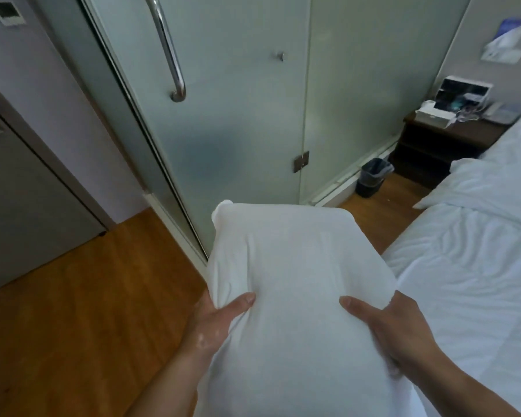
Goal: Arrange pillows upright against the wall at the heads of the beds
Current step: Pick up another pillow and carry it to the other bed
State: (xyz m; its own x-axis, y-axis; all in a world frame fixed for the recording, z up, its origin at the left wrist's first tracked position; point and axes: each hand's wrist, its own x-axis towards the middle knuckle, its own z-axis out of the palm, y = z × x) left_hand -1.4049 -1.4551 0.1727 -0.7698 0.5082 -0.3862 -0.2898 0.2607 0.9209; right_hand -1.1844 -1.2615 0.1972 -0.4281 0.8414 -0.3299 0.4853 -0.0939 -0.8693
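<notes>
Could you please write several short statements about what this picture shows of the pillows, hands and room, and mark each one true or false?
1. Both hands hold the same white pillow, the left hand on one side and the right hand on the other. True.
2. The held pillow already leans upright against the wall. False: it is carried in the air over the wooden floor.
3. A second pillow lies on the bed. True.
4. The small bin stands on top of the nightstand. False: it stands on the floor beside the nightstand.
5. The frosted glass door has a long metal handle. True.
</notes>
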